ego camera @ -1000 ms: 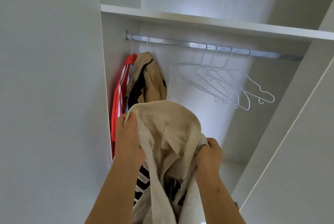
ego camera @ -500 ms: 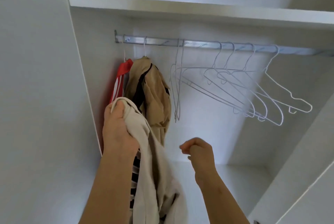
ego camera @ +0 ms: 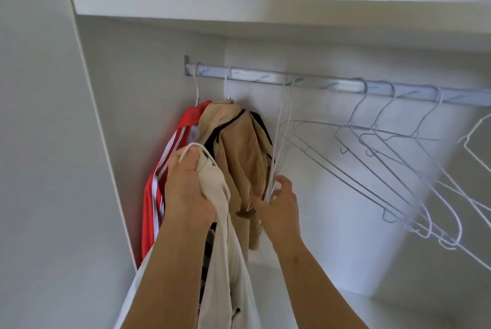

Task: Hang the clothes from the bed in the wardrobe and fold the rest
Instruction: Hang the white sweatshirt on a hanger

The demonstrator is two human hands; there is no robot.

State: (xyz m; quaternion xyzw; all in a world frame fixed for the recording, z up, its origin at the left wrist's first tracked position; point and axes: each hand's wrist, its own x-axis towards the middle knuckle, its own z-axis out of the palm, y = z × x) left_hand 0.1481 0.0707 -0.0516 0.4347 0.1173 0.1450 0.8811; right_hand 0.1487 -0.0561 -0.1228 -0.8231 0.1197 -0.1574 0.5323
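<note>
Right hand (ego camera: 281, 203) has let go of the cream garment (ego camera: 215, 195) and reached an empty hanger (ego camera: 279, 142), fingers spread around its wire. Left hand (ego camera: 186, 187) grips the garment bunched; hanging comes next.

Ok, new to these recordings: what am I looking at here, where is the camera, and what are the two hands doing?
There is no robot. The camera sits on a person's head and looks forward at their own bare hands inside an open wardrobe. The left hand grips a cream garment that hangs down from it. The right hand reaches to an empty white hanger on the rail, its fingers at the hanger's lower end; a firm grip cannot be told. At the rail's left end hang a red garment and a tan garment. More empty hangers hang further right. A shelf runs above the rail.
</note>
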